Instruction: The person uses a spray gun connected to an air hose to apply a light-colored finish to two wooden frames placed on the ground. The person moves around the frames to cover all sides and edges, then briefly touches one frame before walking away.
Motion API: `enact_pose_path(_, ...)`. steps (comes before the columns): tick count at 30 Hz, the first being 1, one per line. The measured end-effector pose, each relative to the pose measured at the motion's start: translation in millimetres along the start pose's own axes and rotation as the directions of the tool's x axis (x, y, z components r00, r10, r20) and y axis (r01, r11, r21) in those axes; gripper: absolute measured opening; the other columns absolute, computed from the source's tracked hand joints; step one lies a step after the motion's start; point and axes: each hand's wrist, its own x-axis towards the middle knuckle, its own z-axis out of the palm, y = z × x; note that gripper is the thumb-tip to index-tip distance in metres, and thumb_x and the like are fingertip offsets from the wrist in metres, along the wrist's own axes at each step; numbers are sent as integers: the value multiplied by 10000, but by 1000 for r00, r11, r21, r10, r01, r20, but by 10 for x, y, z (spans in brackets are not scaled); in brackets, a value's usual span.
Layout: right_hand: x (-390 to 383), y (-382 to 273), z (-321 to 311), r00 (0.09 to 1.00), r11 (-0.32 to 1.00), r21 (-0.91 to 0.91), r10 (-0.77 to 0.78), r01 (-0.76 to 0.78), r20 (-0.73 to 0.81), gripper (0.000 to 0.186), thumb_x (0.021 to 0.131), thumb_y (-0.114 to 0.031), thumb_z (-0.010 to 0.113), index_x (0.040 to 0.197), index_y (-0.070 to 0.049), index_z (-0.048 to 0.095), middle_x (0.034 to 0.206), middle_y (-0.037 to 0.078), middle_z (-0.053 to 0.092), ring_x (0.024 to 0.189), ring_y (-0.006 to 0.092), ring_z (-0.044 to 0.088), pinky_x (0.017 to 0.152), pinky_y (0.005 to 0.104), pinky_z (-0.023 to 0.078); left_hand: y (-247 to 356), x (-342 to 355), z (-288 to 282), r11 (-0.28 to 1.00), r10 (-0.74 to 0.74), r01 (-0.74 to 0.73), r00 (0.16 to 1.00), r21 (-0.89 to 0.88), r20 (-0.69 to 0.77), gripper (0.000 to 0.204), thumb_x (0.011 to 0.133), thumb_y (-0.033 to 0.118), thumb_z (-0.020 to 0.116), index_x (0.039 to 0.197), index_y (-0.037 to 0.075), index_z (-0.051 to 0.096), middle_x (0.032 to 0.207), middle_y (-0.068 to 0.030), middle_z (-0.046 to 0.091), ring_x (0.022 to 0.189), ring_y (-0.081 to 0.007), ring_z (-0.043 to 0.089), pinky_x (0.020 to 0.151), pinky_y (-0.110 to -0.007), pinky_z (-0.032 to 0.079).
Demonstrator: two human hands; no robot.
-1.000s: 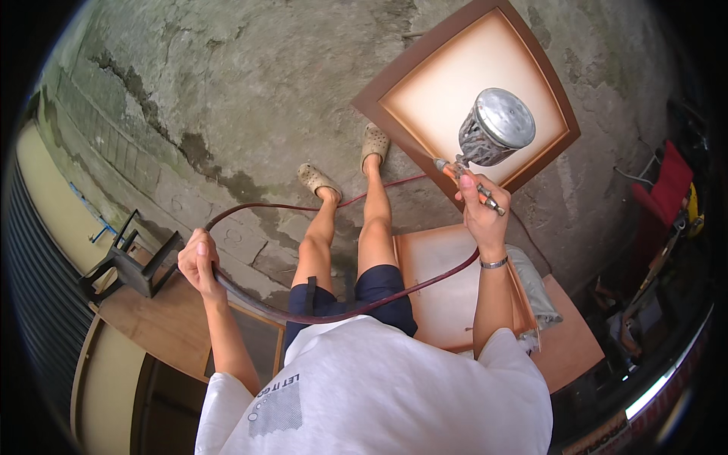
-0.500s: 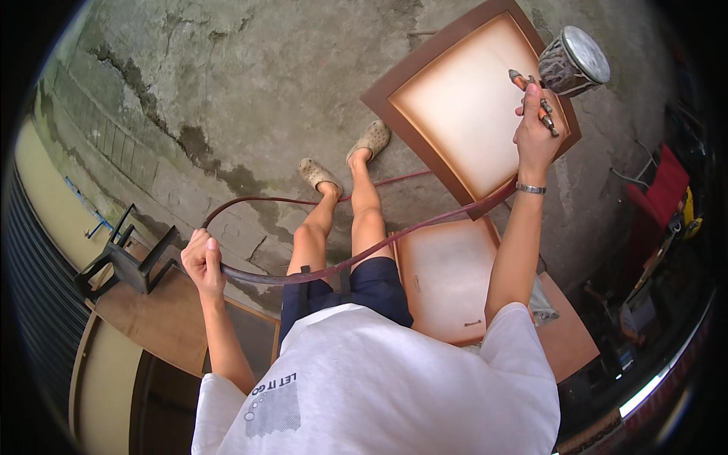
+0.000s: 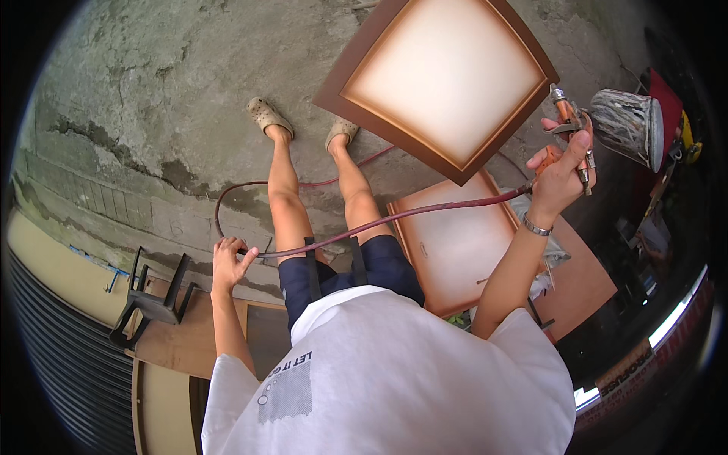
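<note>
My right hand point(image 3: 563, 171) grips a spray gun point(image 3: 567, 114) with an orange body and a paint-streaked cup point(image 3: 626, 125) at its far side. A dark red hose point(image 3: 425, 210) runs from the gun across my thighs to my left hand point(image 3: 231, 263), whose fingers are closed round it; beyond that hand the hose loops back past my legs. Left of the gun and ahead of me is a square panel point(image 3: 447, 80), pale in the middle with a brown border. The gun's tip is close to the panel's right corner, apart from it as far as I can tell.
A second pale panel with brown edges point(image 3: 455, 243) lies beside my right thigh, near a brown board point(image 3: 580, 292). At left, a black stool-like frame point(image 3: 155, 299) stands on a brown wooden surface point(image 3: 178, 345). Cracked concrete floor point(image 3: 220, 68) stretches ahead.
My right hand has swung the spray gun rightward, off the square panel, and the cup has tilted. My left hand has shifted slightly right and down with the hose. My view and feet have shifted too.
</note>
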Motion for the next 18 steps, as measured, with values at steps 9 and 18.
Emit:
enact_pose_path(9,-737,-541,-500,936,980,87,195,-177,-292,563,1084,-435,449,1202,96,596,944,186,708,401,133,534,353,215,360,-383,639,-670,989,13,-49,968,137,251,460,739,401,844,926,35,635,1027,-151,670,1075,-388,614,932,-455,472)
enact_pose_path(18,-1361,-1087,-524,825,960,38,259,-278,-503,558,1079,-412,481,1248,112,568,978,185,700,415,128,541,367,218,362,-484,1315,-1708,953,245,-249,969,170,44,345,714,74,818,991,29,618,1179,-168,665,1310,-413,530,1014,-484,469)
